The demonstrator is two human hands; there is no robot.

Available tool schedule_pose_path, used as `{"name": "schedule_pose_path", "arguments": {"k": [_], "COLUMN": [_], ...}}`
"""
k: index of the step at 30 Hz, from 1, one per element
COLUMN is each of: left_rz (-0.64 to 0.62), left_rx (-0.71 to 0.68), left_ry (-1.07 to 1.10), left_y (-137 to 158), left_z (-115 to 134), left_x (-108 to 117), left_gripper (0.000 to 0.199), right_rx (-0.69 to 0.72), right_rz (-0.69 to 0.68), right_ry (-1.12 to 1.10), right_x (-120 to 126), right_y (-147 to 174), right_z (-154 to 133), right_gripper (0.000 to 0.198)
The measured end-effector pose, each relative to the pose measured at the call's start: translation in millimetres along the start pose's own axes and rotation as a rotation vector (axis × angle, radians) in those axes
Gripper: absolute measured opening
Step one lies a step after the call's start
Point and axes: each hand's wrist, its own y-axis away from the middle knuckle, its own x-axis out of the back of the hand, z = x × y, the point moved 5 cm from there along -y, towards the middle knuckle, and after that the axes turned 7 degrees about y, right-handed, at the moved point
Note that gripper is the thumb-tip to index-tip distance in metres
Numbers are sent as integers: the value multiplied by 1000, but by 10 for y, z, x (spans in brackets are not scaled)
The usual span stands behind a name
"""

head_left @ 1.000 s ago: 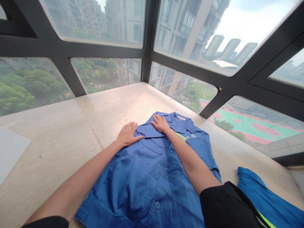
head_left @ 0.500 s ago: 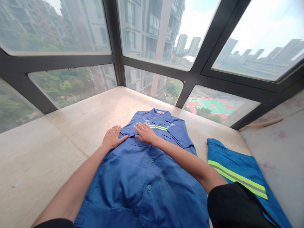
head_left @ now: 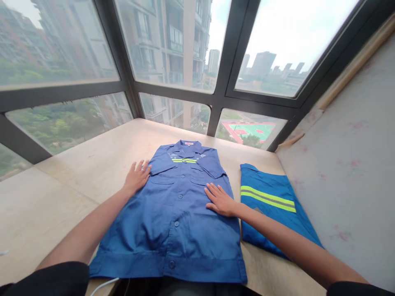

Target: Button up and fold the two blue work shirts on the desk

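Observation:
A blue buttoned work jacket (head_left: 160,230) lies front side up on the pale ledge, collar toward the windows. Its short-looking sleeves are laid inward across the chest, beside a yellow-green reflective stripe. My left hand (head_left: 138,176), with a ring on one finger, rests flat at the jacket's left edge near the sleeve. On the right side of the front, below the pocket flap, my right hand (head_left: 220,200) lies flat with fingers spread. Neither hand grips anything. To the right is a folded blue garment (head_left: 265,181) with a yellow-green and grey stripe, partly hidden by my right forearm.
The pale ledge (head_left: 61,181) runs up to dark-framed windows (head_left: 219,102) that meet at a corner. A wall with a faint flower pattern (head_left: 345,185) bounds the right side. A white cable (head_left: 105,284) shows at the front edge below the jacket's hem.
My right hand has moved from the chest near the left sleeve to the jacket's right side. My left hand stays by the left edge. The view has shifted right, and the hem now shows.

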Motion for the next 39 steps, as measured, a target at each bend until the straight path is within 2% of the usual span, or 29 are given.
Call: {"name": "schedule_pose_path", "arguments": {"k": [3,6,13,16,21,26,29,32,36,39], "left_rz": [-27,-48,-93,-102,-100,-111,-150,-199,-265,-254], "left_rx": [-5,25,96,125,126,47,-2,-48,-149,-201], "left_ry": [-35,-59,113,140,166,189,201,213,197,182], "left_y": [-1,76,456,631,987,1437,1680,1892,2131,2231], "left_z": [259,634,1707,1948,1984,1938,1909,1898,1951,1959], "left_x": [59,56,-207,-276,-243,-162,-109,-51,11,38], "left_gripper": [57,58,65,69,71,68,70,81,108,96], "right_rx": [-9,-15,-3,6,2,-17,-87,-75,184,310], "right_rz": [-12,-4,23,18,19,66,104,162,215,175], "right_ry": [-33,-46,-53,-51,-21,9,42,45,-53,-94], "right_x": [-47,-40,-53,-52,-62,-57,3,76,87,16], "right_y": [39,5,-58,-71,-72,-70,-17,145,517,783], "right_z": [-21,-25,42,65,88,85,-23,-345,-993,-1297], "right_gripper": [77,78,77,77,76,72,71,72,73,80]}}
